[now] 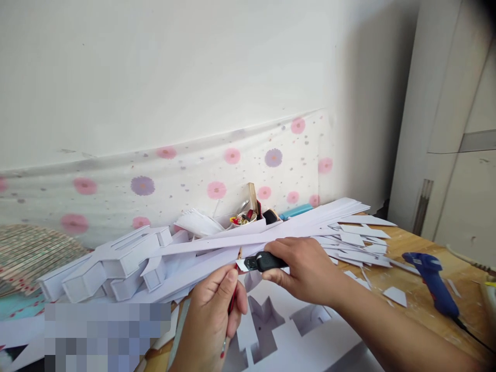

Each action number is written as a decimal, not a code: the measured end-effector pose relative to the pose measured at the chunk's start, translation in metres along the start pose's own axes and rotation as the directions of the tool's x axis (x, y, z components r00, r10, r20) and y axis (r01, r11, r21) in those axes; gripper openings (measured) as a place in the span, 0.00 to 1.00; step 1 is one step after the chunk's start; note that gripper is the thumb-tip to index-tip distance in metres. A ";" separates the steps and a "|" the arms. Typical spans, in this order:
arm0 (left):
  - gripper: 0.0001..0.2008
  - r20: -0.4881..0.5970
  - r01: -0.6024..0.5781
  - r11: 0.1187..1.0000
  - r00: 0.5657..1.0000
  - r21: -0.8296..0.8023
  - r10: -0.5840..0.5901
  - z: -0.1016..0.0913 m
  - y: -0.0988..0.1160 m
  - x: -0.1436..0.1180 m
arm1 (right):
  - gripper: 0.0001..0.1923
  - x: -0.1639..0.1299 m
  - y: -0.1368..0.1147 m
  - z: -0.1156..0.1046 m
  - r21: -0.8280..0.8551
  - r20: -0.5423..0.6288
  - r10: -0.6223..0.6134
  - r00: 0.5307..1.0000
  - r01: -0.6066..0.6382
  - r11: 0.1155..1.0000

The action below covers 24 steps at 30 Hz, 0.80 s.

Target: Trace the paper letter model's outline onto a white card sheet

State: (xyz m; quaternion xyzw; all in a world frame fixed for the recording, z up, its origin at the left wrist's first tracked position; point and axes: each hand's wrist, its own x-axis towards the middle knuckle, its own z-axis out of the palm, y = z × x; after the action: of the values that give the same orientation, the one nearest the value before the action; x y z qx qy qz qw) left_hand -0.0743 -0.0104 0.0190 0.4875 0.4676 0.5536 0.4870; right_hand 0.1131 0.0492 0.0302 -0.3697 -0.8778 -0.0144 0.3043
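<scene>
My left hand [217, 302] is closed around a slim red pencil [232, 303], its bare wooden tip pointing up. In my right hand [310, 268] is a black utility knife [269, 261], held level with its blade out to the left. The blade lies against the pencil just below the tip, close to my left thumb. Below both hands sits a white board model [310, 338] with angular cutouts, partly hidden by my left hand and right forearm.
White block-shaped board pieces [124, 258] stand at the left, near a slatted mat [34, 258]. Long white strips [248, 238] and offcuts [395, 295] cover the back and right. A blue glue gun [436, 284] lies at the right. A small container of tools [246, 218] stands by the wall.
</scene>
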 end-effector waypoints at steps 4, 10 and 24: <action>0.20 -0.001 0.026 0.998 1.000 -0.058 -0.026 0.000 0.001 0.003 | 0.24 0.002 -0.003 0.007 -0.053 -0.049 0.030 0.998 -0.033 0.998; 0.22 -0.001 0.054 0.996 0.999 -0.065 -0.054 0.001 0.002 -0.001 | 0.21 0.012 0.027 0.000 -0.183 -0.065 0.301 0.951 -0.308 0.934; 0.11 0.060 0.089 0.975 0.995 -0.203 -0.079 0.002 0.007 -0.003 | 0.25 0.001 -0.003 0.004 0.047 0.020 0.043 0.999 -0.044 0.998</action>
State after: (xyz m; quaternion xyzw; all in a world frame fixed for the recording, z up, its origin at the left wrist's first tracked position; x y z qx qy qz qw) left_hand -0.0726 -0.0139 0.0254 0.4284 0.4156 0.5651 0.5695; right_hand 0.1086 0.0491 0.0283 -0.3814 -0.8725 0.0164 0.3050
